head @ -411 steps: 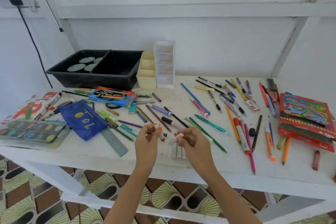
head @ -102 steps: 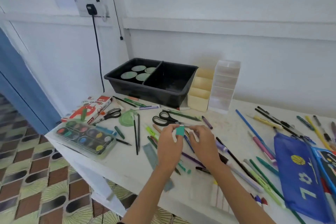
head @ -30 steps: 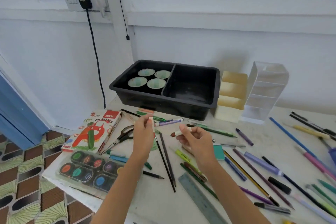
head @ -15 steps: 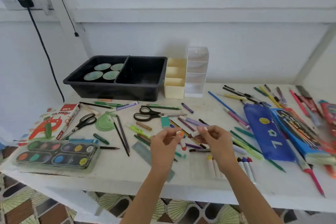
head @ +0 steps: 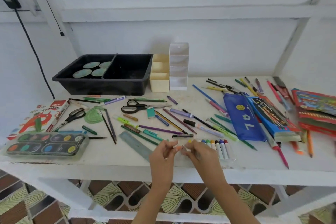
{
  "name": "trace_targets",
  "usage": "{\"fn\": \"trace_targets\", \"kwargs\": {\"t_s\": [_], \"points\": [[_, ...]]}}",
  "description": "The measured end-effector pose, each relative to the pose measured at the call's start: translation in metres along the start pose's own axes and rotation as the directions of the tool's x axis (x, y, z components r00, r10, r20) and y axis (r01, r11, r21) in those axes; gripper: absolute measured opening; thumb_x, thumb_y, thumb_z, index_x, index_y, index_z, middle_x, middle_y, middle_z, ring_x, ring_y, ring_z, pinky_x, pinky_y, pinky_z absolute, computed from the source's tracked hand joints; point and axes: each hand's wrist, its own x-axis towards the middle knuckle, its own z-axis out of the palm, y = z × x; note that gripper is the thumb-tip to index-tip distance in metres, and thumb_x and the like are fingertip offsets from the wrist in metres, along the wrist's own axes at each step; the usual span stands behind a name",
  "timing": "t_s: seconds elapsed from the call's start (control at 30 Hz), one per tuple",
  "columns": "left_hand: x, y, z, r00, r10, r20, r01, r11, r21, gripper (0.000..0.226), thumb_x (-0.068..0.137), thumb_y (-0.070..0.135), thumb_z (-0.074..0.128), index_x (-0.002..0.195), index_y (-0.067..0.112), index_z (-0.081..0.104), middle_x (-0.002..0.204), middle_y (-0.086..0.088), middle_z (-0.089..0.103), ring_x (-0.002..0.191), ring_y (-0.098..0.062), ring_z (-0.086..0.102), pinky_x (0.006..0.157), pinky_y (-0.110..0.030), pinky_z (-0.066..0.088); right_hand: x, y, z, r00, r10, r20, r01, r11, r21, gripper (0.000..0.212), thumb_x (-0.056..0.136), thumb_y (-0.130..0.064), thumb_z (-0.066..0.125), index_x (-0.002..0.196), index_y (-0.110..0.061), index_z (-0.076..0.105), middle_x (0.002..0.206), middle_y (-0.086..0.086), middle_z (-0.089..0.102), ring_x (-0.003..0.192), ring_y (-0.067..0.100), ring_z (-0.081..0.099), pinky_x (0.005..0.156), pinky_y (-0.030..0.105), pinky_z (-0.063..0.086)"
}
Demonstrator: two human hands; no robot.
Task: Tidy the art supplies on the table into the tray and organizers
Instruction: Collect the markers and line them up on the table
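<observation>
Orange-tipped and white, a short marker point(head: 177, 148) is pinched in the fingertips of the left hand point(head: 162, 154), just above the near edge of the table point(head: 109, 158). The right hand point(head: 201, 153) is close beside it, fingers curled on a small white piece point(head: 188, 149); blur hides whether that is a cap or another marker.

Just past the right hand's fingers lies a row of markers point(head: 221, 149) in a clear sleeve, coloured tips pointing away from the person. A grey ruler point(head: 135, 143) lies aslant beside the left hand, its near end just beside the knuckles.

Beyond both hands pens and pencils are scattered, with a teal eraser point(head: 150, 112) and black scissors point(head: 134, 108) among them, and a second pair of scissors point(head: 72, 116) further left.

Well beyond those, against the wall, stands the black tray point(head: 101, 85), its left compartment holding round greenish discs. A cream organizer point(head: 160, 82) touches the tray's right end, and a clear organizer point(head: 179, 78) stands just beside that.

Right of the right hand lie a blue pencil case point(head: 241, 120) and a blue pencil box point(head: 271, 120). Far left of the left hand sit a watercolour palette point(head: 45, 144) and an oil pastels box point(head: 41, 116).
</observation>
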Motion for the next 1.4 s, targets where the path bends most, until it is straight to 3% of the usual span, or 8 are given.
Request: {"fn": "trace_targets", "kwargs": {"t_s": [0.27, 0.6, 0.73, 0.9, 1.0, 1.17, 1.3, 1.4], "points": [[-0.002, -0.009, 0.0, 0.996, 0.084, 0.022, -0.085, 0.992, 0.088, 0.014, 0.084, -0.001, 0.064, 0.082, 0.013, 0.065, 0.09, 0.004, 0.072, 0.091, -0.006, 0.067, 0.081, -0.018, 0.052, -0.018, 0.014, 0.014, 0.985, -0.163, 0.053, 0.17, 0.963, -0.209, 0.052, 0.101, -0.039, 0.028, 0.107, -0.01, 0.071, 0.112, 0.002, 0.068, 0.113, 0.017, 0.057, 0.097, 0.034, 0.046], [-0.004, -0.018, 0.001, 0.99, 0.05, 0.13, -0.061, 0.995, 0.076, 0.031, 0.085, -0.013, 0.054, 0.069, 0.012, 0.066, 0.099, 0.003, 0.072, 0.094, -0.005, 0.067, 0.078, -0.023, 0.055, -0.005, 0.024, -0.003, 0.994, 0.062, 0.087, -0.013, 0.877, -0.48, 0.065, 0.102, -0.04, 0.007, 0.123, -0.013, 0.062, 0.126, 0.005, 0.062, 0.12, 0.023, 0.056, 0.106, 0.034, 0.027], [-0.004, -0.018, -0.003, 0.96, 0.11, 0.257, -0.167, 0.963, 0.21, 0.022, 0.087, -0.009, 0.054, 0.087, 0.007, 0.068, 0.111, -0.004, 0.067, 0.094, 0.005, 0.063, 0.08, -0.014, 0.05, -0.007, 0.021, -0.002, 0.997, 0.053, 0.061, -0.013, 0.85, -0.526, 0.066, 0.103, -0.035, 0.006, 0.119, -0.009, 0.064, 0.123, 0.009, 0.063, 0.116, 0.026, 0.059, 0.103, 0.035, 0.025], [0.006, -0.033, -0.004, 0.833, 0.283, 0.476, -0.522, 0.687, 0.505, 0.029, 0.091, 0.007, 0.057, 0.119, 0.009, 0.061, 0.13, 0.004, 0.054, 0.123, -0.001, 0.046, 0.103, -0.009, 0.031, -0.008, 0.024, -0.002, 0.995, 0.051, 0.081, 0.003, 0.831, -0.556, 0.065, 0.103, -0.034, 0.006, 0.121, -0.008, 0.063, 0.125, 0.01, 0.062, 0.119, 0.027, 0.057, 0.107, 0.035, 0.022], [0.007, -0.039, -0.002, 0.752, 0.363, 0.55, -0.656, 0.496, 0.569, 0.043, 0.065, -0.002, 0.08, 0.104, 0.01, 0.069, 0.114, -0.004, 0.067, 0.108, -0.017, 0.063, 0.095, -0.02, 0.041, -0.007, 0.024, -0.002, 0.994, 0.059, 0.09, 0.0, 0.836, -0.549, 0.065, 0.103, -0.034, 0.006, 0.121, -0.008, 0.062, 0.125, 0.01, 0.062, 0.119, 0.027, 0.057, 0.111, 0.032, 0.012], [0.007, -0.042, 0.003, 0.735, 0.428, 0.525, -0.678, 0.458, 0.575, 0.043, 0.064, -0.003, 0.081, 0.104, 0.008, 0.068, 0.113, -0.008, 0.068, 0.109, -0.019, 0.062, 0.089, -0.037, 0.05, -0.005, 0.024, -0.003, 0.996, 0.034, 0.083, 0.017, 0.835, -0.55, 0.067, 0.103, -0.035, 0.006, 0.119, -0.007, 0.064, 0.122, 0.01, 0.064, 0.115, 0.028, 0.059, 0.108, 0.034, 0.02], [-0.001, -0.03, -0.002, 0.786, 0.444, 0.43, -0.616, 0.516, 0.595, 0.036, 0.097, 0.024, 0.041, 0.126, 0.01, 0.058, 0.137, -0.005, 0.052, 0.132, -0.014, 0.041, 0.109, -0.029, 0.03, -0.002, 0.012, -0.004, 0.997, 0.033, 0.068, 0.004, 0.87, -0.492, 0.069, 0.102, -0.036, 0.004, 0.116, -0.006, 0.066, 0.118, 0.011, 0.066, 0.112, 0.029, 0.061, 0.103, 0.041, 0.024], [0.002, -0.017, -0.024, 0.839, 0.482, 0.254, -0.52, 0.57, 0.637, 0.04, 0.099, 0.032, 0.034, 0.118, 0.012, 0.063, 0.126, -0.002, 0.061, 0.124, -0.012, 0.05, 0.104, -0.027, 0.039, 0.007, -0.012, 0.013, 0.996, -0.078, 0.038, 0.086, 0.93, -0.358, 0.056, 0.101, -0.032, 0.017, 0.114, -0.006, 0.066, 0.114, 0.01, 0.067, 0.109, 0.026, 0.063, 0.101, 0.036, 0.033]]}}
